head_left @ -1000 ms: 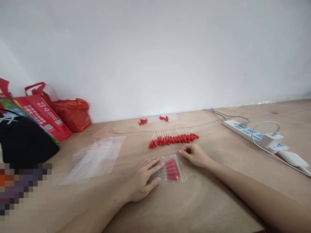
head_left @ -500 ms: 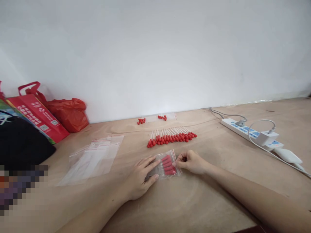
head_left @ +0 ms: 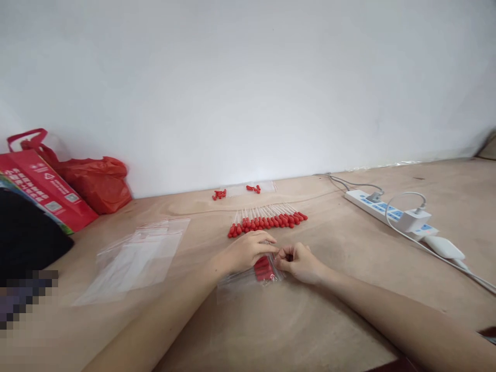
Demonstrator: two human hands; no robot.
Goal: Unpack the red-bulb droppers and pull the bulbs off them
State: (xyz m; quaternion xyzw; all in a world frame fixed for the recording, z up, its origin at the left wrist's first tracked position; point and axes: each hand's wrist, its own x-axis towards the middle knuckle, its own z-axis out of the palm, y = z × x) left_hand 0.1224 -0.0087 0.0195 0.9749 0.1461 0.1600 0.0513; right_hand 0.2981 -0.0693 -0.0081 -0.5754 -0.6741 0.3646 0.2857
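A clear zip bag (head_left: 267, 276) with several red-tipped sticks inside lies flat on the table in front of me. My left hand (head_left: 250, 251) reaches over its upper part, fingers stretched to the zip edge on the right and closed on the corner; the thumb is mostly hidden. The fingers of my right hand (head_left: 300, 263) pinch that same edge from the other side, close to my left fingertips. Beyond both hands, a row of red-tipped white sticks (head_left: 267, 222) lies side by side, red ends toward me.
Flat clear bags (head_left: 135, 263) lie at left. Near the wall are small red pieces (head_left: 219, 195) and another clear bag (head_left: 267, 187). A red plastic bag (head_left: 96, 181) and a black item (head_left: 27, 232) stand far left. At right sits a power strip (head_left: 374, 209) with plugs and cables.
My left hand has moved from the bag's left side up and right to its zip edge, covering part of the red tips. My right hand still pinches that edge. The view has shifted slightly.
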